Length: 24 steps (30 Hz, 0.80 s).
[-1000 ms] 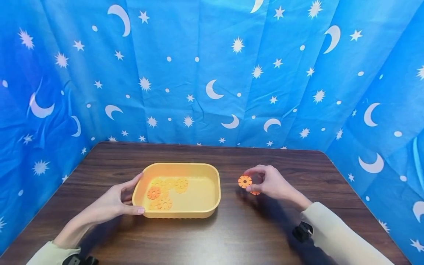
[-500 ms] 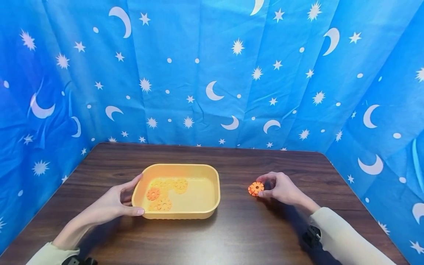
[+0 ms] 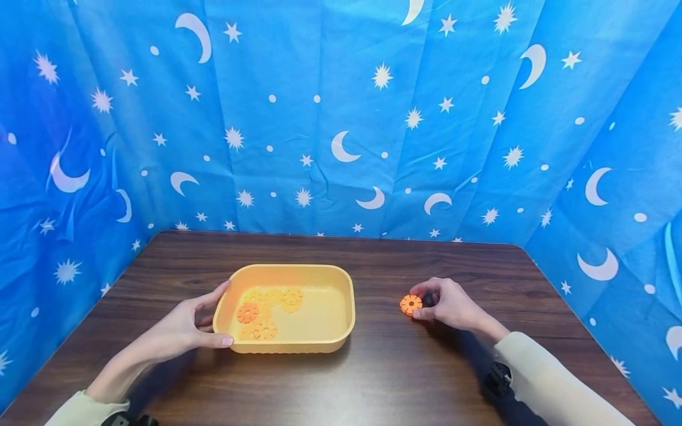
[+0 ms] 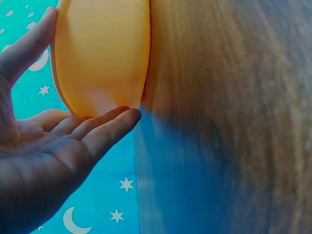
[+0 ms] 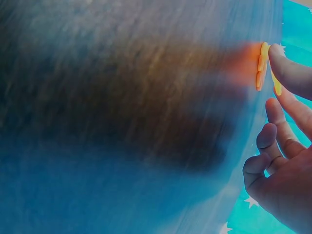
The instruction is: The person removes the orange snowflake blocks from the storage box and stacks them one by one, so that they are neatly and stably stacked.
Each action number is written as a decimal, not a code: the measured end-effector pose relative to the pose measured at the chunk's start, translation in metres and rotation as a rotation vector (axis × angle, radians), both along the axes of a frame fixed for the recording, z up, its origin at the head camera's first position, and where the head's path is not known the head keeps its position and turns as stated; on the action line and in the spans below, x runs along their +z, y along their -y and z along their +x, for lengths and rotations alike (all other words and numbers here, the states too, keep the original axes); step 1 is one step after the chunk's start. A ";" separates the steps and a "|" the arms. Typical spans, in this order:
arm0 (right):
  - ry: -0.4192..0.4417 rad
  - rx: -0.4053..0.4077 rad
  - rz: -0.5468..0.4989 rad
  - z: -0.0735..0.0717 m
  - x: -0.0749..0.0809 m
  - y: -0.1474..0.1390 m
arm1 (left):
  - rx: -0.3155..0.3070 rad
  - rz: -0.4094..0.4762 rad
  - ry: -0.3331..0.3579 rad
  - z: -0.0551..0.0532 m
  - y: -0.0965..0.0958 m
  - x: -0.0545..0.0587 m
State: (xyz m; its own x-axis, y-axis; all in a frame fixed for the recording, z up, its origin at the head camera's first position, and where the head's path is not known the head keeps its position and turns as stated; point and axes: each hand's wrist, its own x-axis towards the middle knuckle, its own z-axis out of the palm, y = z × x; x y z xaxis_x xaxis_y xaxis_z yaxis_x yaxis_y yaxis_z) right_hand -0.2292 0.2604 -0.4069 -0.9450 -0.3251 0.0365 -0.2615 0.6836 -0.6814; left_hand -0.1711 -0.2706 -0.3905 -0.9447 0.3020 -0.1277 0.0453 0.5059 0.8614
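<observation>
A yellow oblong tub stands left of centre on the table. My left hand grips its left end, thumb at the near corner and fingers round the far side; the left wrist view shows thumb and fingers spread against the tub wall. Inside the tub lie several yellow slotted flower-shaped discs and an orange one. To the tub's right, my right hand pinches an orange slotted flower disc between thumb and forefinger, close over the table. In the right wrist view, orange discs overlap by the thumb tip.
The dark wood-grain table carries the tub and the discs. Behind it and at both sides hangs a blue curtain printed with white moons and stars. A black wrist camera sits at the right cuff.
My right hand has moved right and a little nearer with the orange disc, which now covers most of the other orange disc on the table. The left hand and tub stay put.
</observation>
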 end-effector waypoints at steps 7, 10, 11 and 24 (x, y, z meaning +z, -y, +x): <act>-0.010 0.013 0.025 -0.002 -0.002 -0.001 | 0.001 -0.007 -0.004 0.001 -0.001 0.000; -0.015 0.020 0.025 -0.003 -0.002 -0.001 | 0.003 -0.010 -0.009 0.000 0.000 0.000; -0.017 0.023 0.024 -0.003 -0.003 -0.001 | 0.006 -0.008 -0.009 0.000 0.000 0.000; -0.026 0.056 0.028 -0.005 -0.005 -0.001 | -0.014 0.004 -0.017 0.001 0.001 -0.003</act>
State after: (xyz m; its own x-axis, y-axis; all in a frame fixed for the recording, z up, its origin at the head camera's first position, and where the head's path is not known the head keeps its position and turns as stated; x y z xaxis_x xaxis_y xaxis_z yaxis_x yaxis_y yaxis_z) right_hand -0.2345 0.2617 -0.4115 -0.9240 -0.3790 0.0510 -0.3175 0.6860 -0.6547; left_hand -0.1703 -0.2712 -0.3930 -0.9424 0.3158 -0.1106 0.0670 0.5018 0.8624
